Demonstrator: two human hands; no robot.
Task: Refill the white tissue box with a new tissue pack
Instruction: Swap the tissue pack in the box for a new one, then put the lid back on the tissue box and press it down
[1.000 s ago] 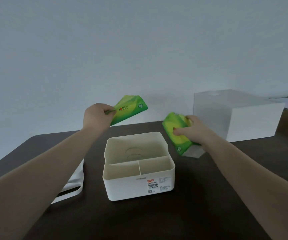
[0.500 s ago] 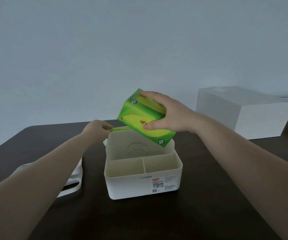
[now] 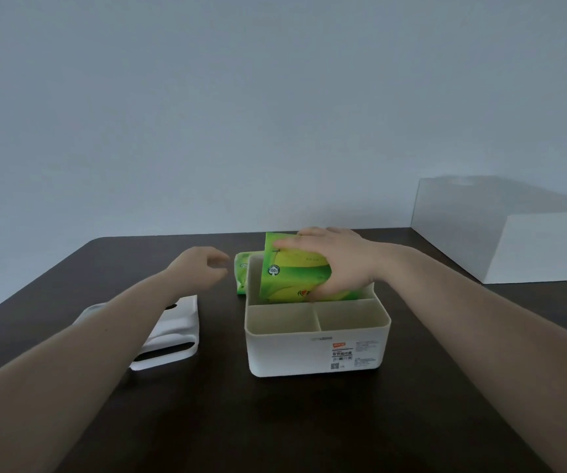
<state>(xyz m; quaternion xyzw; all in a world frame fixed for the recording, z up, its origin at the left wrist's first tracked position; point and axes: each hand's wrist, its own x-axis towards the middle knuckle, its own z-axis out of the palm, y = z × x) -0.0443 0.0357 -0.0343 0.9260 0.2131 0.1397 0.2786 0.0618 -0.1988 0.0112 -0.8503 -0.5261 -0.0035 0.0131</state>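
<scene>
While reaching in from the lower right of the frame, right hand [image 3: 338,264] bent at the wrist and laid over a green tissue pack [image 3: 294,273], fingers [image 3: 304,238] spread across its top face and thumb tucked under its near lower edge, clamped around it. Pack tilted, its left end raised above the rim and its lower part already down inside the rear compartment of the white tissue box [image 3: 316,353] at centre frame. Two smaller front compartments of that box bare, split by a divider; printed label stuck on the front wall toward the right.

Left forearm stretched in from the lower left, left hand [image 3: 200,268] hanging just above the table [image 3: 275,421] left of centre, palm turned down and inward, fingers loosely curled and parted, gripping nothing. Just right of those fingertips, a second green pack [image 3: 241,273] lying on the table against the box's left rear corner, apart from the hand and partly hidden behind the box wall.

Under the left forearm, at left of centre, a white lid [image 3: 173,336] lying flat on the dark table, with dark slots showing at its far and near edges. At the right edge of the frame, a large white block [image 3: 500,230] resting on the table, well apart from both hands. Plain pale wall filling the upper half.
</scene>
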